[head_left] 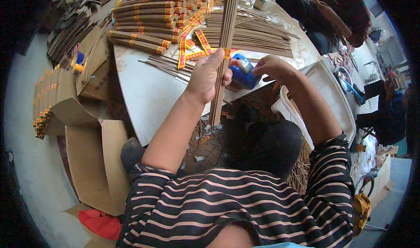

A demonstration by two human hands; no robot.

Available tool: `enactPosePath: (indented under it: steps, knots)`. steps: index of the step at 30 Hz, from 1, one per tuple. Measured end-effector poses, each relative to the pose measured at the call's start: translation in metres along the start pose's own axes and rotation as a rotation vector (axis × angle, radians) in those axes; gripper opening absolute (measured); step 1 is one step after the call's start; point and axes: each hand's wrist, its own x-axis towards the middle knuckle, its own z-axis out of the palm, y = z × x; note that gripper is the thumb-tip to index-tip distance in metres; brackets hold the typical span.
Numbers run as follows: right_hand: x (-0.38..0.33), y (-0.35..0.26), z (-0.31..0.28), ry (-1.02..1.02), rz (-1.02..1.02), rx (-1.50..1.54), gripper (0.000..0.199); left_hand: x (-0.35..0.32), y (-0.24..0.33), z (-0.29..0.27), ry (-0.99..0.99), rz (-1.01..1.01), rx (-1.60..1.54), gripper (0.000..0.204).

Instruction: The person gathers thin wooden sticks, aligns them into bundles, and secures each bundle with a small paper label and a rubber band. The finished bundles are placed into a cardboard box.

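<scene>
My left hand point(204, 76) is wrapped round an upright bundle of thin brown incense sticks point(228, 23), thumb in front. A red and yellow paper band point(226, 52) circles the bundle at the thumb. Just right of it, at the table's near edge, is a blue tape dispenser point(246, 76). My right hand point(274, 67) is at the dispenser's right side with thumb and fingertips pinched together; anything between them is too small to make out. Loose red and yellow paper strips point(203, 41) lie on the table beyond my left hand, beside loose incense sticks point(262, 37).
Banded incense bundles point(146, 18) are stacked at the table's point(135, 79) far left. Open cardboard boxes point(87, 165) stand on the left, with more bundles point(46, 99) beside them. A white chair-like piece point(291, 110) is by my right forearm. Another person point(323, 14) sits at the far right.
</scene>
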Motion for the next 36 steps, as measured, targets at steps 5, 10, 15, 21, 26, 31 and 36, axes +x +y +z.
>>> enactPosePath:
  steps: [5, 10, 15, 21, 26, 31, 36]
  knots:
    - [-0.011, 0.004, 0.001, -0.063, -0.021, 0.217, 0.025, 0.053, -0.023, -0.018, 0.098, -0.045, -0.024, 0.028]
    - [-0.007, 0.028, 0.002, -0.097, -0.123, 0.475, 0.022, 0.064, -0.027, -0.021, 0.093, -0.082, 0.101, 0.03]
    - [-0.018, 0.031, 0.004, -0.053, -0.158, 0.685, 0.022, 0.066, -0.025, -0.021, 0.107, -0.078, 0.169, 0.032]
    - [-0.043, 0.042, 0.016, 0.084, -0.118, 0.566, 0.02, 0.067, -0.025, -0.02, 0.163, -0.069, 0.206, 0.03]
    - [-0.039, 0.064, 0.016, 0.032, -0.094, 0.649, 0.022, 0.069, -0.025, -0.02, 0.151, -0.073, 0.218, 0.029]
    - [-0.034, 0.066, 0.028, 0.066, -0.096, 0.685, 0.022, 0.068, -0.023, -0.02, 0.162, -0.071, 0.234, 0.03]
    - [-0.019, 0.08, 0.04, 0.124, -0.093, 0.741, 0.016, 0.068, -0.024, -0.017, 0.158, -0.073, 0.242, 0.03]
